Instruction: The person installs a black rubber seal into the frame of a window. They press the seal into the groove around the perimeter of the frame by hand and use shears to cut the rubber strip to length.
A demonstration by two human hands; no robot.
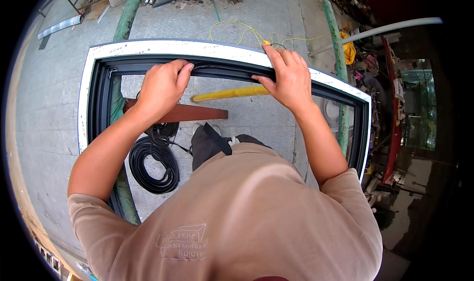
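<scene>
A large dark window frame (pixel 101 101) with white protective film on its face lies across green supports in front of me. Along the inner groove of its far rail runs a black rubber sealing strip (pixel 222 67), bowed slightly loose between my hands. My left hand (pixel 165 86) is closed at the left part of that rail, thumb and curled fingers pressed on the strip. My right hand (pixel 289 76) wraps over the rail farther right, fingers reaching to its outer edge and thumb at the inner side. What lies under both hands' fingertips is hidden.
Green pipes (pixel 129 14) carry the frame. Through its opening show a coil of black strip (pixel 154 165), a red-brown beam (pixel 197 112) and a yellow bar (pixel 232 93). A yellow-green cord (pixel 242 27) lies beyond; cluttered shelves (pixel 390 108) stand at right.
</scene>
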